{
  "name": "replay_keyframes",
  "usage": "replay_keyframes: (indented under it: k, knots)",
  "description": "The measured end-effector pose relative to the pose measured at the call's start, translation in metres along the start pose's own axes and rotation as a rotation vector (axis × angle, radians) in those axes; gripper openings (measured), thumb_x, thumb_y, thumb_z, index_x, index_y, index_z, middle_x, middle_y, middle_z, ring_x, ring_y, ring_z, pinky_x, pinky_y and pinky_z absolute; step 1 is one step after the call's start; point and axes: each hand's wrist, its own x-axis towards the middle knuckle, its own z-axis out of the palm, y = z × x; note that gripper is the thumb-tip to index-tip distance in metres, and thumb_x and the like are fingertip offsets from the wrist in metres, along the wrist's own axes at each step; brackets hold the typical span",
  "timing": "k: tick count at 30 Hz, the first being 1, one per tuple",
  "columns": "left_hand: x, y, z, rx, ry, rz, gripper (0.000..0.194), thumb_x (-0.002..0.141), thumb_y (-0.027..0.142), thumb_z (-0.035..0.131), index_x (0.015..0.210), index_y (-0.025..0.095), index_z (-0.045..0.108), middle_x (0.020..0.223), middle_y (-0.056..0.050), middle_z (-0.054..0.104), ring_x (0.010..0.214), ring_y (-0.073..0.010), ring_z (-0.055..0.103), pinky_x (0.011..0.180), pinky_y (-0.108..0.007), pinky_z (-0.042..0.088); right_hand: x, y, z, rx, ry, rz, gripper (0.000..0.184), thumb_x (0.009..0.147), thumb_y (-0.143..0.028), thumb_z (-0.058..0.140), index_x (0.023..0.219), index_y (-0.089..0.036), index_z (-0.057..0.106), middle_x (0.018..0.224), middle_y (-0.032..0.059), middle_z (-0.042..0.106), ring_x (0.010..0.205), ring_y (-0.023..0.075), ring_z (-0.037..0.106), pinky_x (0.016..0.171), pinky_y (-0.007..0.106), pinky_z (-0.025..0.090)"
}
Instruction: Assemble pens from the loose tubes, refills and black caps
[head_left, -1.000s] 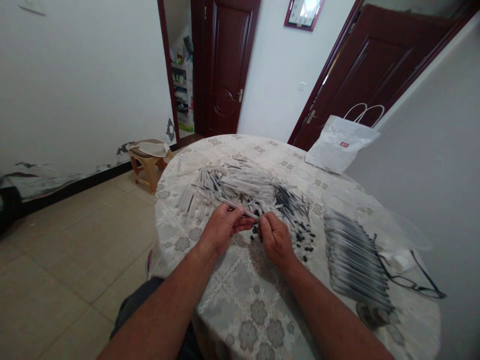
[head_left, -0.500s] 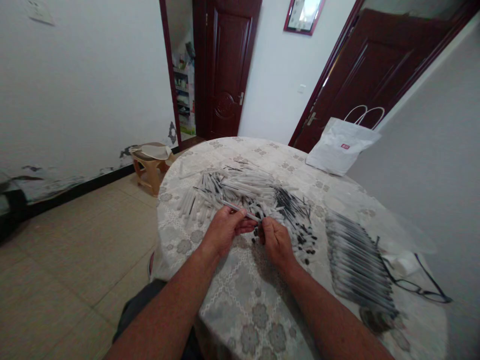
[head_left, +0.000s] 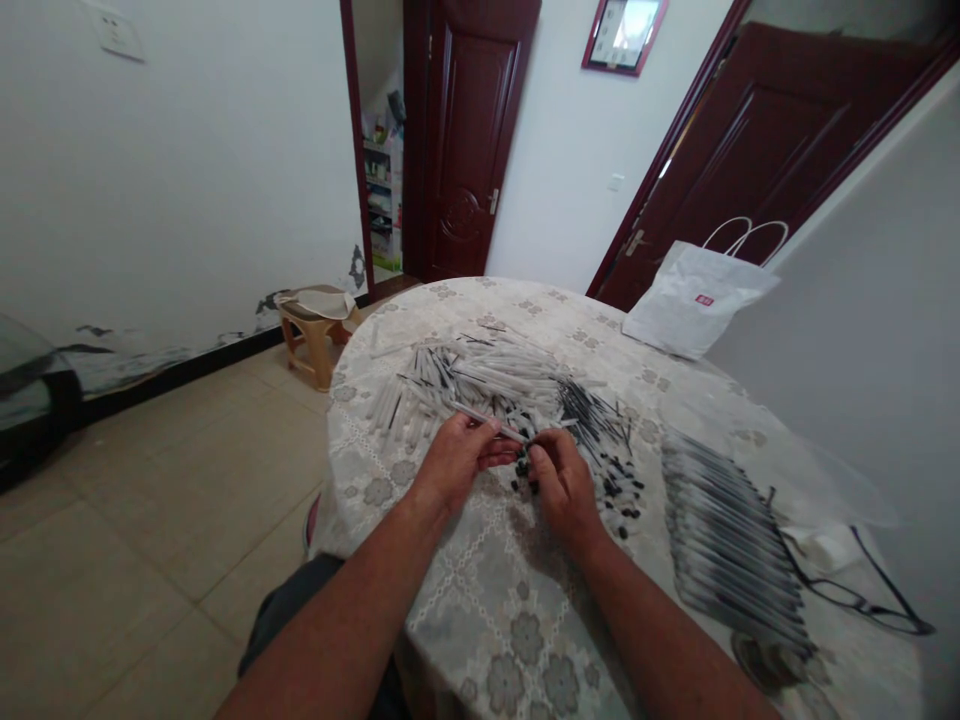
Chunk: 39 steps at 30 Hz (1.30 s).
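Note:
My left hand is closed round a slim whitish pen barrel, which slants from upper left down to the right. At the barrel's lower right end, the thumb and fingers of my right hand are pinched together; whatever small piece sits between them is hidden. Behind my hands lies a pile of white pen barrels, with thin dark refills at its right. Small black end pieces are scattered beside my right hand, and some lie under the fingers.
A patterned cloth covers the round table. To the right lie a row of assembled-looking pens in clear wrap, eyeglasses and a roll of tape. A white paper bag stands at the back right; a stool is left.
The view has swung slightly left, so everything sits further right. My right fingers have shifted a little at the barrel's end; my left hand keeps its hold.

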Motion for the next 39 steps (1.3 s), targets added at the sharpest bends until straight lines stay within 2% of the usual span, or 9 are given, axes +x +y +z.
replay_keyframes:
  k: [2, 7, 12, 17, 19, 24, 28, 34, 39]
  knots:
    - [0.000, -0.001, 0.000, 0.006, 0.000, 0.001, 0.023, 0.085, 0.028, 0.073, 0.095, 0.015, 0.056, 0.093, -0.013, 0.076, 0.078, -0.0216, 0.076, 0.072, -0.034, 0.063, 0.000, 0.000, 0.000, -0.027, -0.006, -0.014, 0.020, 0.100, -0.040, 0.049, 0.100, -0.022, 0.057, 0.075, -0.0013, 0.060, 0.070, 0.0169, 0.056, 0.067, 0.028, 0.042]
    - [-0.001, -0.001, 0.000, 0.014, -0.018, -0.007, 0.023, 0.086, 0.027, 0.072, 0.096, 0.016, 0.055, 0.091, -0.013, 0.076, 0.076, -0.0215, 0.076, 0.072, -0.035, 0.063, 0.000, 0.000, 0.001, 0.006, -0.037, 0.031, 0.038, 0.104, -0.039, 0.036, 0.074, -0.023, 0.052, 0.064, -0.0013, 0.053, 0.062, 0.0161, 0.052, 0.062, 0.029, 0.040]
    - [-0.001, 0.004, -0.001, 0.033, -0.014, 0.022, 0.021, 0.084, 0.028, 0.073, 0.093, 0.014, 0.059, 0.091, -0.013, 0.076, 0.078, -0.0216, 0.076, 0.072, -0.034, 0.063, -0.001, -0.002, 0.000, -0.022, -0.030, 0.008, 0.021, 0.100, -0.041, 0.049, 0.097, -0.022, 0.058, 0.073, -0.0018, 0.059, 0.069, 0.0169, 0.056, 0.066, 0.028, 0.042]
    - [-0.001, 0.008, -0.004, 0.072, -0.044, 0.021, 0.025, 0.083, 0.032, 0.075, 0.092, 0.014, 0.061, 0.089, -0.012, 0.076, 0.079, -0.0226, 0.075, 0.074, -0.037, 0.063, -0.001, -0.005, -0.001, 0.037, -0.080, 0.032, 0.028, 0.103, -0.040, 0.043, 0.083, -0.023, 0.054, 0.066, -0.0034, 0.056, 0.064, 0.0156, 0.054, 0.064, 0.028, 0.041]
    - [-0.001, 0.009, -0.005, 0.110, -0.047, 0.029, 0.026, 0.082, 0.034, 0.076, 0.091, 0.014, 0.062, 0.090, -0.012, 0.076, 0.080, -0.0228, 0.075, 0.075, -0.038, 0.062, -0.001, -0.004, 0.000, 0.062, -0.084, 0.033, 0.027, 0.103, -0.041, 0.043, 0.086, -0.023, 0.055, 0.066, -0.0035, 0.057, 0.063, 0.0155, 0.055, 0.063, 0.028, 0.043]
    - [-0.002, 0.014, -0.009, 0.265, -0.108, 0.081, 0.028, 0.081, 0.037, 0.078, 0.089, 0.014, 0.064, 0.086, -0.008, 0.074, 0.082, -0.0225, 0.075, 0.075, -0.036, 0.061, 0.002, -0.008, -0.004, -0.063, -0.046, -0.073, 0.023, 0.098, -0.038, 0.054, 0.113, -0.022, 0.063, 0.093, 0.0033, 0.070, 0.079, 0.0178, 0.064, 0.072, 0.028, 0.048]
    - [0.001, 0.024, -0.016, 0.347, -0.104, 0.077, 0.032, 0.086, 0.045, 0.070, 0.090, 0.014, 0.066, 0.090, -0.011, 0.075, 0.081, -0.0223, 0.074, 0.071, -0.034, 0.060, 0.009, -0.019, -0.017, -0.210, -0.056, -0.136, 0.023, 0.100, -0.035, 0.050, 0.106, -0.022, 0.068, 0.091, 0.0049, 0.073, 0.082, 0.0188, 0.066, 0.075, 0.029, 0.048]
    - [0.010, 0.044, -0.038, 0.536, 0.210, 0.271, 0.023, 0.088, 0.040, 0.061, 0.089, 0.017, 0.064, 0.095, -0.010, 0.075, 0.071, -0.0175, 0.070, 0.052, -0.024, 0.048, 0.024, -0.023, -0.060, -0.210, 0.041, 0.065, 0.029, 0.098, -0.045, 0.051, 0.102, -0.021, 0.067, 0.076, 0.0016, 0.070, 0.061, 0.0159, 0.062, 0.059, 0.027, 0.045]
    - [0.008, 0.044, -0.047, 0.899, 0.160, 0.376, 0.011, 0.086, 0.030, 0.064, 0.089, 0.021, 0.068, 0.077, -0.003, 0.072, 0.064, -0.0166, 0.065, 0.063, -0.027, 0.047, 0.011, -0.010, -0.080, -0.114, 0.055, 0.150, 0.033, 0.097, -0.050, 0.053, 0.102, -0.020, 0.066, 0.071, 0.0010, 0.067, 0.055, 0.0144, 0.058, 0.050, 0.024, 0.044]
